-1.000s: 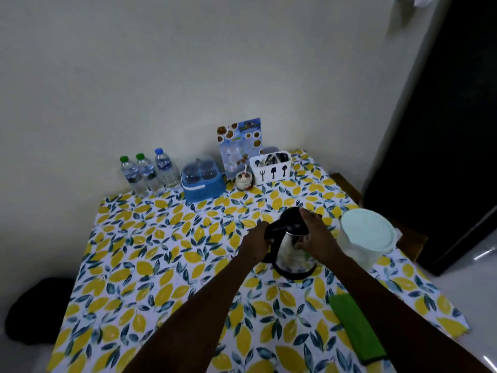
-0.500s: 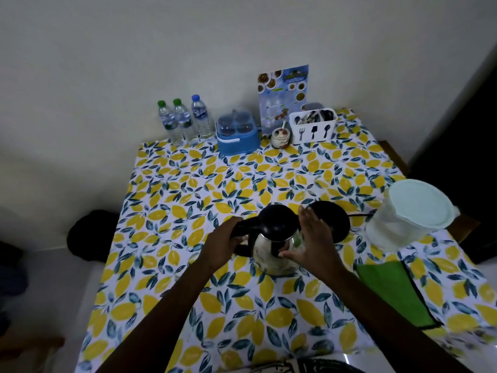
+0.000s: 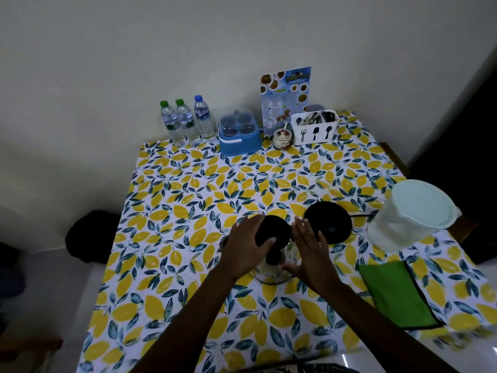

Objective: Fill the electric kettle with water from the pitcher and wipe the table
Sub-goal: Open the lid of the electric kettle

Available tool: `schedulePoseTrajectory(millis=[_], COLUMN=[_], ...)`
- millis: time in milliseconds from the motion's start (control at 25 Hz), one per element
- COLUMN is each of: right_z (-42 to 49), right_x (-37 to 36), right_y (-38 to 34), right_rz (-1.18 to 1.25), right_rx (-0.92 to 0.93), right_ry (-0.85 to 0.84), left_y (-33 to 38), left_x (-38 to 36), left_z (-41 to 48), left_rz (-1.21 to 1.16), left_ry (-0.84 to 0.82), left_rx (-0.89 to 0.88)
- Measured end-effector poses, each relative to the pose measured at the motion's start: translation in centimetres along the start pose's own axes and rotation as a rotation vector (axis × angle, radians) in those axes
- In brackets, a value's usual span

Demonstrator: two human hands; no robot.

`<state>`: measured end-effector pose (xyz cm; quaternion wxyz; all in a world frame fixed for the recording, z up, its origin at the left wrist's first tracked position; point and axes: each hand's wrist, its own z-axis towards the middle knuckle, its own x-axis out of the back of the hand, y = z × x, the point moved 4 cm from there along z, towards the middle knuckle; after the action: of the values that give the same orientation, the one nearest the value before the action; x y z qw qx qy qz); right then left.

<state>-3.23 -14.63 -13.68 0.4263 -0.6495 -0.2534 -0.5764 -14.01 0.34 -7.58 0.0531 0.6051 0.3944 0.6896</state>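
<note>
The electric kettle (image 3: 274, 251) stands upright on the table (image 3: 188, 211), a little right of the middle and nearer the front edge than the back. It has a round black lid, shut, and a shiny steel body that mirrors the lemon-and-leaf print of the tablecloth; its dark handle is mostly hidden under the left hand. The left hand (image 3: 246, 247) lies over the left side of the lid and handle, fingers curved down onto the black top; whether it truly grips the handle cannot be told. The right hand (image 3: 309, 254) is flat and loose, fingers straight and together, palm turned toward the kettle's right side, its thumb low by the steel base; it clasps nothing.

Just behind and to the right of the kettle lies its round black power base (image 3: 329, 222), off the kettle, with a thin black cord running right. Near the right edge stands the pitcher (image 3: 411, 214), translucent white with a pale mint lid on. In front of it, by the right edge, a green cloth (image 3: 395, 292) with dark trim lies flat.

Along the back edge stand three water bottles (image 3: 185, 119), a blue container (image 3: 239, 134), a small jar (image 3: 282, 136), a menu card (image 3: 285, 98) and a white cutlery holder (image 3: 314, 127).
</note>
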Motion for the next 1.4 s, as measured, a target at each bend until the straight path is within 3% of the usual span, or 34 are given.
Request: schedulePoseTrajectory(millis=[160,240,400,520,600,720,840,920,1120,1400], right_z=[0.1,0.1,0.0,-0.5,-0.9,-1.4,-2.1,-3.0,-6.1,-11.4], right_x=[-0.5,-0.5,-0.5,-0.7,-1.2,-0.9,0.4,1.4,5.2,10.8], right_y=[0.1,0.3,0.2,-0.4,-0.6,-0.7,-0.3,0.9,8.3,22.7], right_rz=[0.063,0.081,0.062,-0.014,-0.037,0.004,0.081,0.157,0.237,0.293], right_rx=[-0.002,-0.012,-0.035,-0.027,-0.019,-0.024,-0.037,-0.059,-0.155,-0.307], right_ry=[0.014,0.018,0.010,0.006,0.026,0.058,0.110,0.163,0.293,0.542], left_y=[2.6,2.8,1.3,-1.8,-3.0,-2.2,-0.7,1.5,9.5,21.4], left_x=[-2.0,-1.6,0.9,1.8,2.2,4.2,5.2,3.9,-3.6,-13.7], left_z=[1.1,1.1,0.0,-2.0,-3.2,-4.4,-4.3,-3.4,1.5,8.6], left_rz=[0.253,0.196,-0.363,-0.864,-1.036,-0.865,-0.227,-0.058,0.073,0.071], left_ry=[0.127,0.174,0.295,0.333,0.369,0.544,0.652,0.554,0.146,-0.004], left_rx=[0.006,-0.007,0.051,0.263,0.442,0.370,0.098,-0.049,-0.262,-0.404])
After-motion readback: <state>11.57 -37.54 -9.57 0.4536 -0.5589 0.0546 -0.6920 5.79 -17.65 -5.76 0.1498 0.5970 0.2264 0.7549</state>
